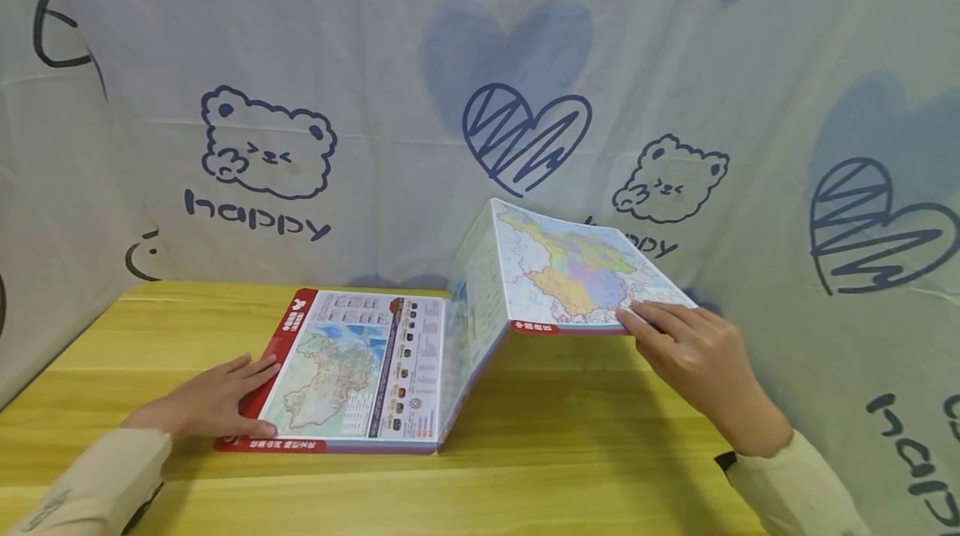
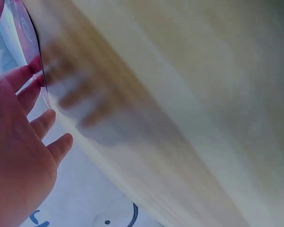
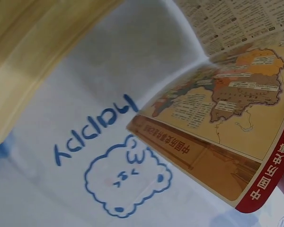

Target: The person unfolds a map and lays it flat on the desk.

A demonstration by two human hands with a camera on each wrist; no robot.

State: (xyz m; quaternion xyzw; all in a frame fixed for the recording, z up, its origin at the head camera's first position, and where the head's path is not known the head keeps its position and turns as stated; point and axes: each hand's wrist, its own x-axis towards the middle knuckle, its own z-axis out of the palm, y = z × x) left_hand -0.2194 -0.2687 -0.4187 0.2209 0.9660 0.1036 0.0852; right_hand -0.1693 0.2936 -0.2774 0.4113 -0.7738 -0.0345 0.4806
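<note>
A folding map (image 1: pixel 330 378) with stiff panels is spread in a zigzag. Its left panel lies on the table, showing a green relief map and a red border. The middle panel slants upward, and the right panel, with a coloured map, is raised above the table. My left hand (image 1: pixel 213 398) rests on the left panel's edge, fingers extended and thumb at the near corner; the left wrist view shows the fingertips at that edge. My right hand (image 1: pixel 690 353) pinches the raised panel's right edge. In the right wrist view, the panel's brownish underside (image 3: pixel 241 90) shows another map.
The yellow wood-grain table (image 1: pixel 570 453) extends under the map and toward me. Behind it and along both sides hangs a pale cloth (image 1: pixel 397 61) printed with bears, hearts and the word "happy". The raised panel overlaps the back cloth in the head view.
</note>
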